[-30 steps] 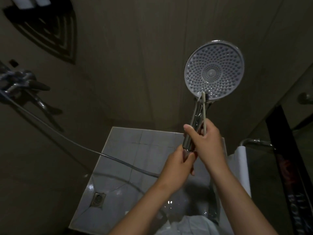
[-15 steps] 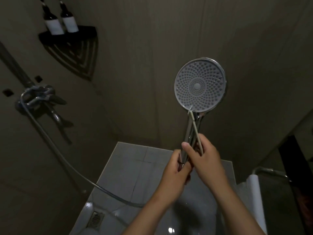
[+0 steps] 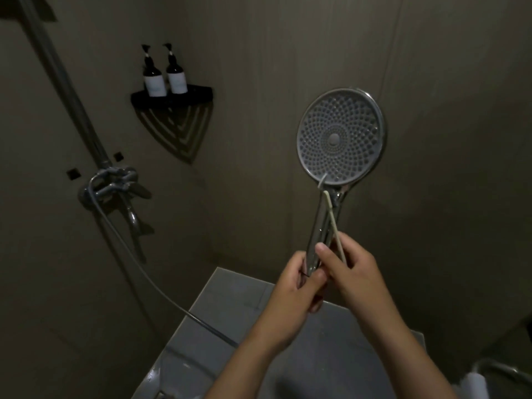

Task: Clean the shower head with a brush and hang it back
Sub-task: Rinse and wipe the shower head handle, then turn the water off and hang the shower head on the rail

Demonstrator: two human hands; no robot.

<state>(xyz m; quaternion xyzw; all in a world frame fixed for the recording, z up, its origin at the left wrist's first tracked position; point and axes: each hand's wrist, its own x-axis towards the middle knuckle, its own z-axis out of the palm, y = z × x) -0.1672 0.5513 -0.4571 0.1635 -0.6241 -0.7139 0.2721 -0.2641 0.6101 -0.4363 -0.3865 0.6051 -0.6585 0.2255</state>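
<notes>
The left hand [image 3: 299,280] grips the shower head [image 3: 341,139] low on its handle, holding it upright, face toward us. The right hand [image 3: 349,267] pinches the brush [image 3: 334,223], which runs up alongside the handle, tip at the face's lower rim.

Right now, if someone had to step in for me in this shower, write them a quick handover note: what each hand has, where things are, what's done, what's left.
Left hand: gripping the bottom of the shower head's chrome handle, holding it upright.
Right hand: pinching a thin pale brush, also steadying the handle.
Shower head: off its mount, nozzle face toward the camera; brush tip rests at the lower edge of the face.
Hose: runs from the handle down and back up to the wall mixer.
Done: head taken down, brushing begun at the bottom rim; how much is clean cannot be judged.
Left: brush the remaining nozzles, then hang the head back.
</notes>
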